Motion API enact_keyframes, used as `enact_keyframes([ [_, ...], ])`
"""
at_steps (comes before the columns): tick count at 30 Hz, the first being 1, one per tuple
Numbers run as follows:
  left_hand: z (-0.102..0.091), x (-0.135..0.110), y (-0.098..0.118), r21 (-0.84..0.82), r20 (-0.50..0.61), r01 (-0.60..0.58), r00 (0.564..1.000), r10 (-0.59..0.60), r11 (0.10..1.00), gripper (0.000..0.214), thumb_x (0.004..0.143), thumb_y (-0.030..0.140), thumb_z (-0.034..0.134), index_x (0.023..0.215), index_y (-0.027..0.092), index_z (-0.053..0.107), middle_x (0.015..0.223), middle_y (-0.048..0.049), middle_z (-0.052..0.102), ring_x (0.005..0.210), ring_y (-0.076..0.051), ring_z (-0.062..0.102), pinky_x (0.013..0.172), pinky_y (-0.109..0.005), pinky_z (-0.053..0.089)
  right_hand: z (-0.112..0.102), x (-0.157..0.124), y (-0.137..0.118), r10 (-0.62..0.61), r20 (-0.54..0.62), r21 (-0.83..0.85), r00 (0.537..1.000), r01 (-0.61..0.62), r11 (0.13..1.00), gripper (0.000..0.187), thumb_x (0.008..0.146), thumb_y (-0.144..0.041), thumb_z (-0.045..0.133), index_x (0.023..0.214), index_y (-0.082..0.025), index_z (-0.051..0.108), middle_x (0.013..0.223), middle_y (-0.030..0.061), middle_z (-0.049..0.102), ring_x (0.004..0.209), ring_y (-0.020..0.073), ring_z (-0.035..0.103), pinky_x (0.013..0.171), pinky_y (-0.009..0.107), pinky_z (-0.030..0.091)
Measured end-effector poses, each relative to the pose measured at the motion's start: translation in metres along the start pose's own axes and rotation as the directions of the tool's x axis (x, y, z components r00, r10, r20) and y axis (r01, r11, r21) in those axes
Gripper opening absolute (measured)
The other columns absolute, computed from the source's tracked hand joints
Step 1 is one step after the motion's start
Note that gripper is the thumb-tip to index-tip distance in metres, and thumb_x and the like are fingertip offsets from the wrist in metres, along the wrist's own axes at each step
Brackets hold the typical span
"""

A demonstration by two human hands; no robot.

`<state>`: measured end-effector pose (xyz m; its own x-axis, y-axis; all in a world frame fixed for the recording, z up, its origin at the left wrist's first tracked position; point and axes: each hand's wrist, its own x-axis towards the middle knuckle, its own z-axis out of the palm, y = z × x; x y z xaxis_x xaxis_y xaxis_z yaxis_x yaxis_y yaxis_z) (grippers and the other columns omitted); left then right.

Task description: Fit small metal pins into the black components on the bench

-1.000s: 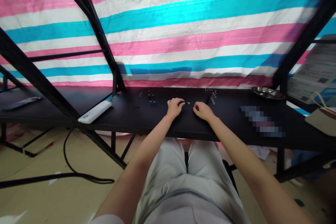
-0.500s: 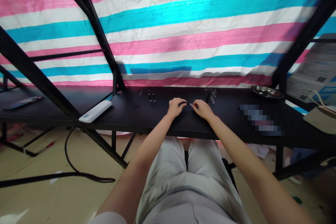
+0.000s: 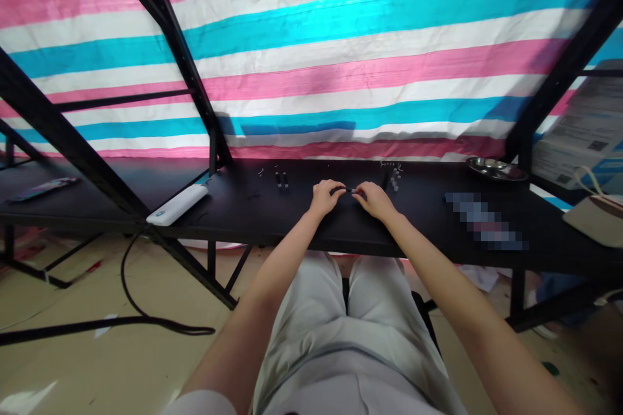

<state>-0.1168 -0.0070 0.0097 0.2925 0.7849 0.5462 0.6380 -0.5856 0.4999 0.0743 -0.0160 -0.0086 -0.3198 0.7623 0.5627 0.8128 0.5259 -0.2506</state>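
The fingers of the left hand are pinched on the left end of a small dark stick. The fingers of the right hand are pinched on its right end. The stick points sideways between the two hands, over the middle of the black tabletop. The hands hide some of it, so I cannot tell its whole shape.

Just past the right hand, on the far side, a bunch of little pale pieces sits close together, next to something dark. Left of the left hand, two short dark sticks with pale ends are side by side. Some tiny white bits are near them, to the left.

Farther left, a long white case lies at a slant by the black frame. Far to the right is a shiny metal plate. Nearer than the plate is a blurred-out flat thing. A pale bag is at the right edge. Behind the tabletop is a sheet with pink, blue and white stripes.
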Motion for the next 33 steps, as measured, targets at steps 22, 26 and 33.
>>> enact_keyframes([
  [22,0.002,0.000,-0.003,-0.015,0.015,-0.058,0.998,0.058,0.998,0.015,0.083,0.033,0.059,0.091,0.024,0.068,0.091,0.0010,0.069,0.087,-0.015,0.058,0.086,-0.030,0.041,-0.006,-0.001,-0.007,-0.031,0.014,-0.142,0.999,0.033,0.989,0.018,0.089,-0.029,0.045,0.091,-0.019,0.060,0.092,0.0089,0.064,0.087,0.0215,0.053,0.072,0.032,0.032],
  [26,0.002,0.001,-0.003,-0.015,0.009,-0.048,0.999,0.048,0.999,0.015,0.083,0.033,0.059,0.091,0.025,0.068,0.090,0.0008,0.069,0.087,-0.015,0.058,0.086,-0.030,0.042,-0.005,0.000,-0.007,-0.019,0.021,-0.165,1.000,0.022,0.986,0.018,0.089,-0.029,0.045,0.091,-0.019,0.060,0.091,0.0086,0.064,0.085,0.0211,0.053,0.071,0.032,0.030],
  [33,0.005,0.002,-0.006,-0.034,-0.021,-0.033,0.999,0.032,0.999,0.014,0.082,0.032,0.059,0.087,0.024,0.069,0.089,0.0007,0.069,0.086,-0.014,0.058,0.085,-0.029,0.043,-0.010,-0.001,-0.013,-0.032,0.025,-0.224,0.999,0.037,0.974,0.021,0.090,-0.029,0.043,0.087,-0.019,0.061,0.088,0.0084,0.064,0.083,0.0205,0.051,0.070,0.032,0.027],
])
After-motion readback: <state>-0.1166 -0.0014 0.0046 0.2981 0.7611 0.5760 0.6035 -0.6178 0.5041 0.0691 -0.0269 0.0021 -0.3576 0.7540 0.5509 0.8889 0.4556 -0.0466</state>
